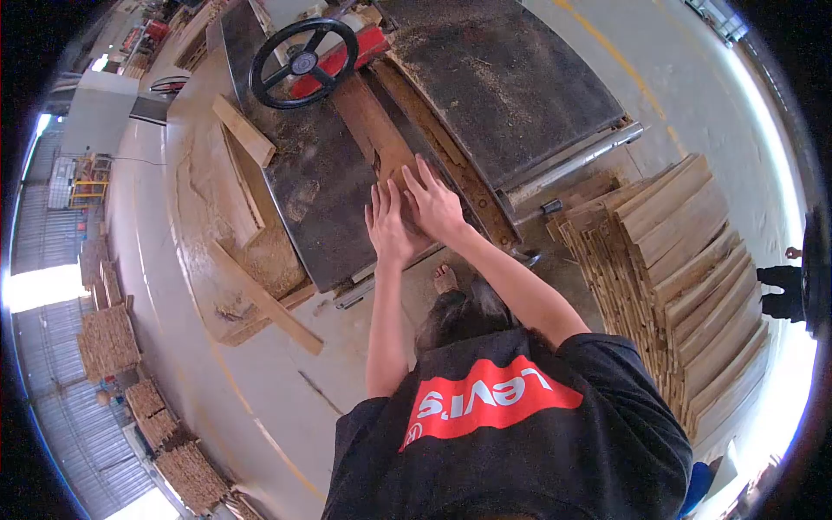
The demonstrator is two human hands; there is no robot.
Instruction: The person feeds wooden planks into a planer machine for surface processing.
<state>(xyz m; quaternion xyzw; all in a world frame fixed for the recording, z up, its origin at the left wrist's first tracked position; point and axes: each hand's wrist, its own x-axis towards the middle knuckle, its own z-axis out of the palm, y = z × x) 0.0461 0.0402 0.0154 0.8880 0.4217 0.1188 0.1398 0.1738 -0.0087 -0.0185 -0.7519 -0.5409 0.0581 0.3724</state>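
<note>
A reddish-brown wooden board (371, 119) lies lengthwise on the dark, sawdust-covered metal machine table (325, 173). Its edge looks rough and broken near my fingertips. My left hand (393, 227) rests flat on the near end of the board, fingers stretched forward. Beside it my right hand (436, 206) also presses flat on the board, its fingers spread and close to the left hand. Neither hand is wrapped around anything. At the board's far end stands a red machine part (371, 43) with a black handwheel (303, 62) next to it.
A sawdust-filled slot (455, 160) runs just right of the board. Stacked wooden planks (685, 251) stand at the right. Loose wood strips (269, 299) lie left of the machine. A metal rail (576, 160) edges the right tabletop. Another person (784, 290) stands at the far right.
</note>
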